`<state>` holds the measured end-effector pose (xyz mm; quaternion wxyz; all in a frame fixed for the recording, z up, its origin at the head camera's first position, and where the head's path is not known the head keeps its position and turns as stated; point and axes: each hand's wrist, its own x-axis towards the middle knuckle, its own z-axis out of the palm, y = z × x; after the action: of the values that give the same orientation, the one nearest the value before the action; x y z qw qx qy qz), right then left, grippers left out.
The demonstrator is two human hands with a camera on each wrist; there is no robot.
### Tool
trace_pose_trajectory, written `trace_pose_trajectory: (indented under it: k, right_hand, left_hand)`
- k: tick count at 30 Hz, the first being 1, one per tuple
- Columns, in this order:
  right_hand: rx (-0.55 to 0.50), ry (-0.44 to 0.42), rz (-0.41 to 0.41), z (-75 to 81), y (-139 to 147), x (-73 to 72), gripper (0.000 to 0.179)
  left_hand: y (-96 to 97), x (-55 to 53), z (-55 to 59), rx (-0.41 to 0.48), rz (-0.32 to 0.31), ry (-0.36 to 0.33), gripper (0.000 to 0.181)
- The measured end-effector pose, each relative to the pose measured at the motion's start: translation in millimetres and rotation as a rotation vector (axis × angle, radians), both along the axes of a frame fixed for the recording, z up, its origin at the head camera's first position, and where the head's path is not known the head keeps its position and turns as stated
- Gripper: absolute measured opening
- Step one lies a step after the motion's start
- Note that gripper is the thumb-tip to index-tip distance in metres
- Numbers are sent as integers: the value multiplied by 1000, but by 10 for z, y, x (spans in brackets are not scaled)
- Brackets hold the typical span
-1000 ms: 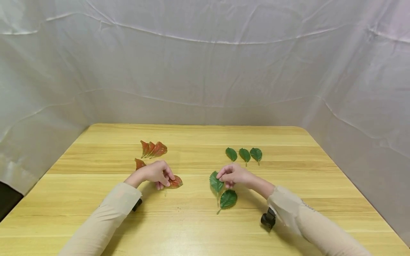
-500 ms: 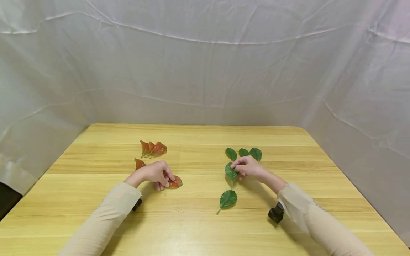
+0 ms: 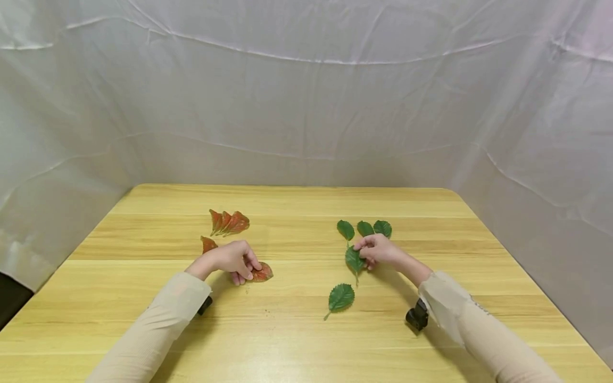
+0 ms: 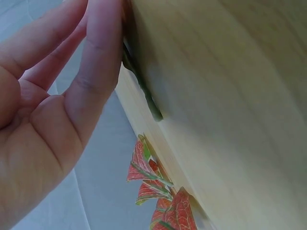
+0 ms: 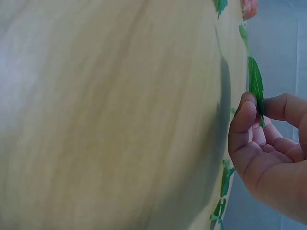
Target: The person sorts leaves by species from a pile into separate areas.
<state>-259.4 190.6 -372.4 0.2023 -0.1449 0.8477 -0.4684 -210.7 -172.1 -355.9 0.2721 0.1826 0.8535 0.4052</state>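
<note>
My right hand [image 3: 379,251] pinches a green serrated leaf [image 3: 354,259] between thumb and forefinger. In the right wrist view that leaf [image 5: 255,79] is seen edge-on, off the tabletop. My left hand [image 3: 232,259] rests its fingertips on a veined red leaf [image 3: 263,273] lying flat; the left wrist view shows its stem [image 4: 144,86] beside fairly straight fingers, with the tips out of frame. Nearer me lies another green leaf [image 3: 341,297], its stem pointing towards me. Behind my right hand, several green leaves [image 3: 345,230] form a row, one partly covered by the hand.
Several overlapping red leaves [image 3: 237,223] lie at the back left of the wooden table [image 3: 287,330]. A further red leaf [image 3: 208,244] is partly hidden behind my left wrist. Pale grey sheeting [image 3: 297,117] surrounds the table's back and sides.
My right hand has carried its green leaf away from the nearer green leaf, backwards and to the right, then slightly nearer and further right. The left hand has stayed put.
</note>
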Motion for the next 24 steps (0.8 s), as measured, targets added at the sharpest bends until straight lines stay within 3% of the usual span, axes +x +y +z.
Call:
trace_pose_trajectory:
  k: [7,24]
  right_hand:
    - [36,-39,21,-31,20,-15,24]
    - [84,21,60,-34,-9,0,19]
  left_hand:
    - [21,9,4,-23,26,15,21]
    - [-5,-2,-15,-2,9,3,21]
